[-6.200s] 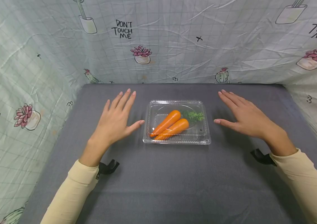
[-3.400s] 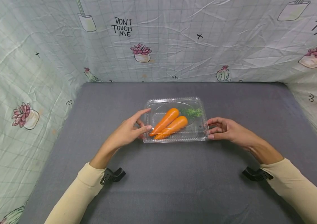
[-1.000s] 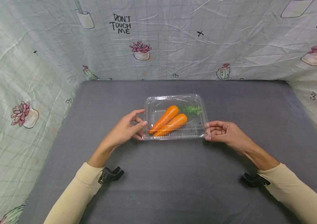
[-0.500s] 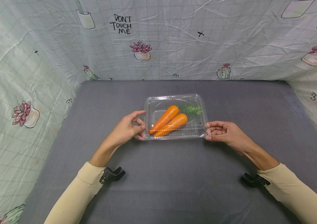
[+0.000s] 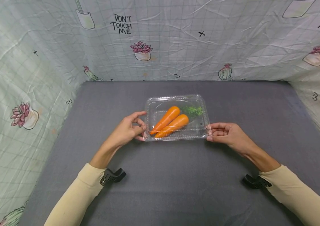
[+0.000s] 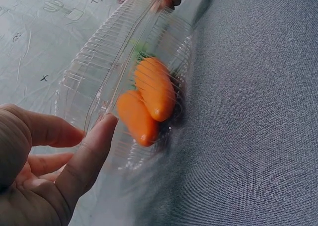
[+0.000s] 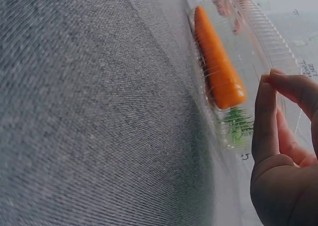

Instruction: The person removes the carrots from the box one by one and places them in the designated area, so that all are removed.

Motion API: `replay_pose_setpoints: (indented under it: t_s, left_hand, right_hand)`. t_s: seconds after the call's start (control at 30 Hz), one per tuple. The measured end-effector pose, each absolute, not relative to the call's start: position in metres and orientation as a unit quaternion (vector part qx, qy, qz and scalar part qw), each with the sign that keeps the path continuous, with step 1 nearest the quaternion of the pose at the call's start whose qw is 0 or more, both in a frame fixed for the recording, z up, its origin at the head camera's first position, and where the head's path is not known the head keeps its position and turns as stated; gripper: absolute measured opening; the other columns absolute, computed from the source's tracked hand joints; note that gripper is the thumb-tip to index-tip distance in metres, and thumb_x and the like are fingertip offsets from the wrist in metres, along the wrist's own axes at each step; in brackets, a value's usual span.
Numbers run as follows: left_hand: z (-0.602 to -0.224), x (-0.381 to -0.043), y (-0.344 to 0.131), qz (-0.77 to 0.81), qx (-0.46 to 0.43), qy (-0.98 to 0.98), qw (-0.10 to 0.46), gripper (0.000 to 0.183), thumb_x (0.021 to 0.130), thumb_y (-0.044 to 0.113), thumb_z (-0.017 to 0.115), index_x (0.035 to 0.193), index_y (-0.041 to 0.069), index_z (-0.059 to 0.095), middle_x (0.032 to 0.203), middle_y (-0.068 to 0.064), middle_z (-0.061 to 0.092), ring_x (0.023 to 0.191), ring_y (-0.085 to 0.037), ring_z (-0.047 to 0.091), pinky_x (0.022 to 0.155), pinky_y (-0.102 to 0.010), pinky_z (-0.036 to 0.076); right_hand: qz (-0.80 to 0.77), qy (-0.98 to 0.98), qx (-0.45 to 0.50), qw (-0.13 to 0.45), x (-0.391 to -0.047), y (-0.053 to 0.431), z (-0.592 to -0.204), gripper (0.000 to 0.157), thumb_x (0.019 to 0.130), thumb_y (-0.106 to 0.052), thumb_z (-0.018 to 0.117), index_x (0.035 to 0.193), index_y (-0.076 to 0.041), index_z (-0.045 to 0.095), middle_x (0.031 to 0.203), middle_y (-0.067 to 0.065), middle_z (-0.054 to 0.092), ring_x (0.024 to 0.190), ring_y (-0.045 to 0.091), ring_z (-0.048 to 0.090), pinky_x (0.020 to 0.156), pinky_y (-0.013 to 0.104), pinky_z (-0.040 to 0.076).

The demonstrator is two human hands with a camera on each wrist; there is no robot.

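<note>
A clear plastic clamshell container (image 5: 181, 134), lid closed, lies at the middle of the table. Inside it are two orange carrots (image 5: 174, 125) and a sprig of green leaves (image 5: 192, 110). My left hand (image 5: 126, 130) pinches the container's left edge; in the left wrist view the thumb (image 6: 92, 154) and a finger meet at the rim. At the right front corner, my right hand (image 5: 229, 135) pinches the rim, and the right wrist view has the thumb (image 7: 265, 121) and forefinger tip to tip there. The remaining fingers of both hands are partly hidden.
A dark grey cloth covers the table (image 5: 176, 182). Pale curtains (image 5: 171, 40) printed with potted plants stand behind it and at both sides. Black straps with camera mounts (image 5: 113, 175) sit at both wrists.
Both hands earlier lay spread beside the container; they then came inward and took its side edges. Over the last second the left thumb moved slightly at the edge; the container stays nearly still.
</note>
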State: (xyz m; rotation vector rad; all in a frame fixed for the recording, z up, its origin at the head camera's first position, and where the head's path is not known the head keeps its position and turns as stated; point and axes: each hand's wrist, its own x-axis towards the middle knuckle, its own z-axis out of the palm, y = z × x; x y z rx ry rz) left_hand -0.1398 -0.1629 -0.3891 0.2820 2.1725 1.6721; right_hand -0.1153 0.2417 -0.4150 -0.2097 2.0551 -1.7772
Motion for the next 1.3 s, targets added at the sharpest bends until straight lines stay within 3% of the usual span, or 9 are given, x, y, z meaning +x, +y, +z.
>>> replay_pose_setpoints:
  t_s: [0.37,0.67,0.8,0.97,1.07,1.3]
  left_hand:
    - [-0.391,-0.142,-0.163,0.592,0.100,0.776,0.194,0.061,0.097,-0.005,0.059,0.153,0.003,0.038,0.103,-0.019,0.056,0.073,-0.022,0.067,0.065,-0.044,0.066]
    - [-0.387,-0.142,-0.163,0.594,0.101,0.773,0.200,0.061,0.097,-0.007,0.057,0.154,0.001,0.036,0.103,-0.018,0.056,0.074,-0.021,0.067,0.065,-0.043,0.066]
    - [-0.386,-0.143,-0.162,0.591,0.100,0.775,0.200,0.061,0.097,-0.007,0.058,0.154,0.001,0.037,0.102,-0.019,0.056,0.073,-0.022,0.066,0.064,-0.043,0.066]
    - [-0.385,-0.143,-0.160,0.585,0.099,0.780,0.199,0.062,0.096,-0.008,0.057,0.154,0.001,0.037,0.099,-0.017,0.055,0.071,-0.023,0.064,0.063,-0.044,0.066]
    - [-0.384,-0.143,-0.160,0.586,0.099,0.779,0.200,0.061,0.097,-0.008,0.057,0.154,0.001,0.037,0.098,-0.017,0.053,0.069,-0.023,0.063,0.064,-0.048,0.066]
    - [-0.385,-0.143,-0.160,0.583,0.099,0.781,0.200,0.061,0.097,-0.009,0.055,0.154,0.002,0.037,0.099,-0.017,0.053,0.069,-0.023,0.063,0.063,-0.047,0.065]
  right_hand:
    - [-0.623,0.750,-0.085,0.205,-0.114,0.243,-0.417,0.046,0.089,-0.009,0.079,0.125,0.011,0.061,0.094,0.005,0.076,0.084,0.011,0.072,0.074,0.027,0.063]
    - [-0.631,0.742,-0.110,0.198,-0.114,0.244,-0.418,0.030,0.092,-0.004,0.075,0.114,0.014,0.066,0.098,0.003,0.077,0.089,0.010,0.073,0.079,0.027,0.064]
    - [-0.614,0.753,-0.110,0.209,-0.115,0.246,-0.415,0.028,0.091,-0.008,0.076,0.111,0.010,0.067,0.095,0.003,0.077,0.086,0.013,0.073,0.076,0.027,0.063]
    - [-0.568,0.781,-0.150,0.212,-0.117,0.249,-0.409,0.022,0.093,-0.013,0.075,0.108,0.002,0.068,0.096,0.018,0.073,0.085,0.024,0.071,0.071,0.030,0.061]
    - [-0.537,0.800,-0.175,0.201,-0.119,0.249,-0.405,0.018,0.094,-0.015,0.075,0.106,-0.003,0.068,0.096,0.018,0.072,0.084,0.025,0.070,0.068,0.028,0.059]
    - [-0.509,0.822,-0.173,0.190,-0.120,0.249,-0.398,0.032,0.091,-0.017,0.079,0.117,-0.004,0.064,0.100,0.011,0.070,0.087,0.017,0.069,0.068,0.026,0.059]
